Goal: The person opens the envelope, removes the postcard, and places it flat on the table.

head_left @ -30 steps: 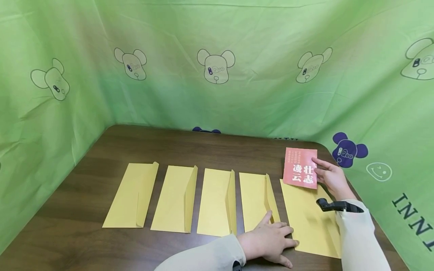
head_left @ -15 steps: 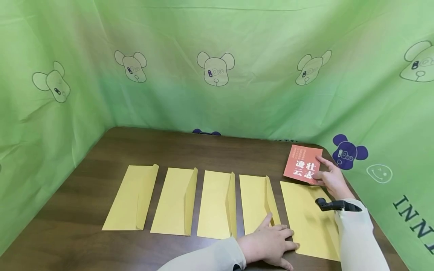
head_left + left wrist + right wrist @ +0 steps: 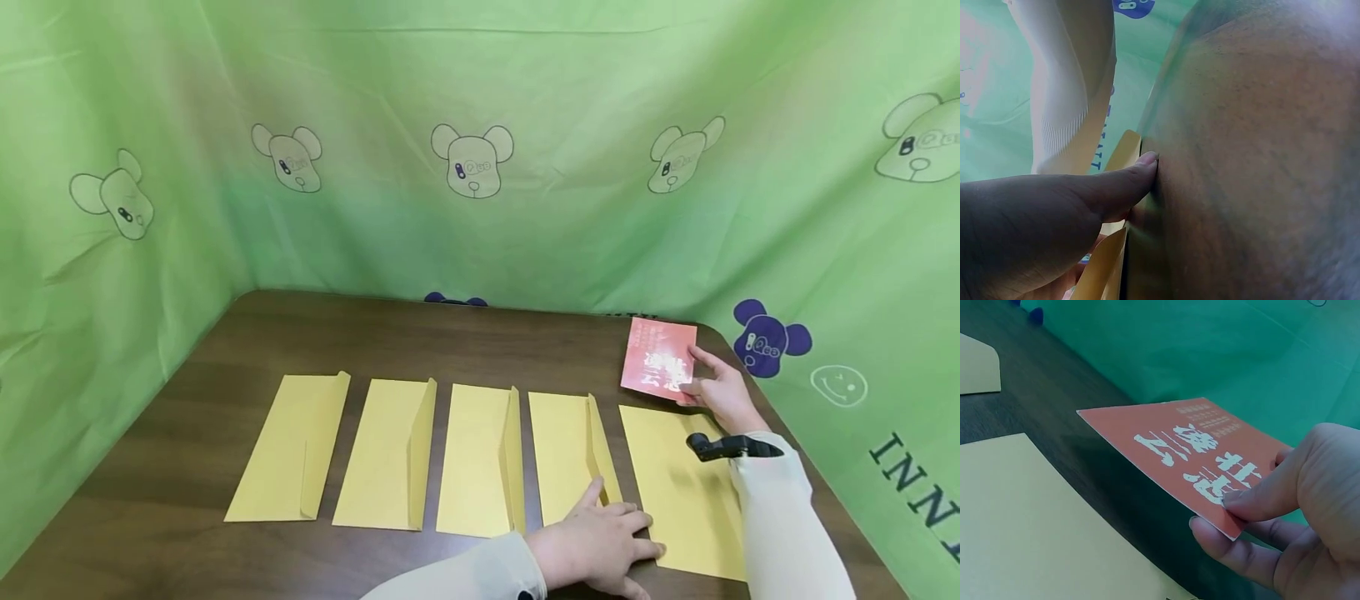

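Note:
My right hand [image 3: 723,392] pinches a red card [image 3: 656,360] with white lettering by its right side, thumb on top and fingers beneath. In the right wrist view the card [image 3: 1179,447] tilts above the table, near the far edge of the rightmost yellow envelope [image 3: 678,492]. Glare covers part of its lettering in the head view. My left hand [image 3: 596,542] rests with fingers spread at the near ends of that envelope and the one to its left [image 3: 562,450]. In the left wrist view, the thumb [image 3: 1129,181] of this hand lies near the envelope edges.
More yellow envelopes, including the leftmost one [image 3: 288,450], lie in a row on the dark wooden table [image 3: 150,467], their right-hand flaps partly raised. A green cloth [image 3: 375,217] printed with bear heads hangs around the table's back and sides.
My right hand has moved the red card slightly away from me, off the rightmost envelope's far edge, and changed its tilt. My left hand stays in place. The head view has shifted slightly.

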A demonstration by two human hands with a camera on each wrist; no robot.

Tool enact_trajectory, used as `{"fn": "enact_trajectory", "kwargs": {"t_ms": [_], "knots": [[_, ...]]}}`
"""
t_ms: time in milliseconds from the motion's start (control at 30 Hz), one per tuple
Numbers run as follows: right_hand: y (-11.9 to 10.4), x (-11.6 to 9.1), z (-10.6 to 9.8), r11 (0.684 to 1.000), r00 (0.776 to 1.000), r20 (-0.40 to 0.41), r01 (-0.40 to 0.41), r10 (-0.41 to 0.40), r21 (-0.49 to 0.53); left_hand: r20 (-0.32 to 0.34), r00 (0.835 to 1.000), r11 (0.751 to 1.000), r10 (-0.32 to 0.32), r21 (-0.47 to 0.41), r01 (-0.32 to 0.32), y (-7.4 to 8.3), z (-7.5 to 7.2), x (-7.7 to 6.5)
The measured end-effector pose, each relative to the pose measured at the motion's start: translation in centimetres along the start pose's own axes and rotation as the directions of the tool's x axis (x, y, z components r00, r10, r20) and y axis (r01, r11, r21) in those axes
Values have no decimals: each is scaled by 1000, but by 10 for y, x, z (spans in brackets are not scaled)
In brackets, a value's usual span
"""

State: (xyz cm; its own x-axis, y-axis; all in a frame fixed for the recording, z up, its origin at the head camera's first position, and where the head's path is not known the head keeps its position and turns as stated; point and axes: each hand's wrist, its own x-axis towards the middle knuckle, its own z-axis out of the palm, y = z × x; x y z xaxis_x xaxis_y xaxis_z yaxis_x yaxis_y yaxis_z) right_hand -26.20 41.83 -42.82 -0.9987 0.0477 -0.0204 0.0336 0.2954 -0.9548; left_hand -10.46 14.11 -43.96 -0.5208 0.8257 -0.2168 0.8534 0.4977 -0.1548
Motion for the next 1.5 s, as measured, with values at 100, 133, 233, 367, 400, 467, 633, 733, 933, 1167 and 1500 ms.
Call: {"fn": "enact_trajectory", "kwargs": {"t_ms": [100, 133, 233, 367, 400, 467, 633, 733, 933, 1167, 1500], "knots": [[1, 4, 2, 1000, 1000, -10, -5, 5, 20, 1, 1000, 1000, -6, -4, 6, 0, -1, -1], [2, 5, 3, 1000, 1000, -14, -3, 3, 10, 1, 1000, 1000, -6, -9, 6, -1, -1, -2], [2, 9, 5, 1000, 999, -32, 10, -10, -1, -5, 1000, 1000, -9, -16, 9, -2, -2, -3], [1, 13, 7, 1000, 997, -76, 22, -22, -9, -19, 1000, 1000, -24, -15, 23, -4, -6, -4], [0, 14, 8, 1000, 996, -89, 20, -21, -11, -21, 999, 1000, -24, -15, 24, -5, -6, -4], [-1, 15, 8, 1000, 994, -112, 7, -8, -10, -23, 999, 1000, -23, -15, 22, -6, -8, -4], [1, 12, 10, 999, 988, -150, -31, 29, -14, -27, 1000, 1000, -5, -12, 4, -6, -8, -4], [3, 13, 11, 998, 985, -169, -55, 47, -39, -16, 1000, 1000, 4, -13, -4, -5, -8, -4], [11, 20, 12, 982, 979, -196, -84, 51, -168, -11, 1000, 1000, 14, -19, -14, -5, -5, -2], [10, 22, 14, 939, 971, -235, -115, 38, -324, -18, 1000, 1000, 12, -13, -13, -3, -4, -3], [3, 18, 21, 872, 959, -279, -94, -50, -480, -43, 999, 1000, 14, -16, -15, -2, -5, -2]]}}
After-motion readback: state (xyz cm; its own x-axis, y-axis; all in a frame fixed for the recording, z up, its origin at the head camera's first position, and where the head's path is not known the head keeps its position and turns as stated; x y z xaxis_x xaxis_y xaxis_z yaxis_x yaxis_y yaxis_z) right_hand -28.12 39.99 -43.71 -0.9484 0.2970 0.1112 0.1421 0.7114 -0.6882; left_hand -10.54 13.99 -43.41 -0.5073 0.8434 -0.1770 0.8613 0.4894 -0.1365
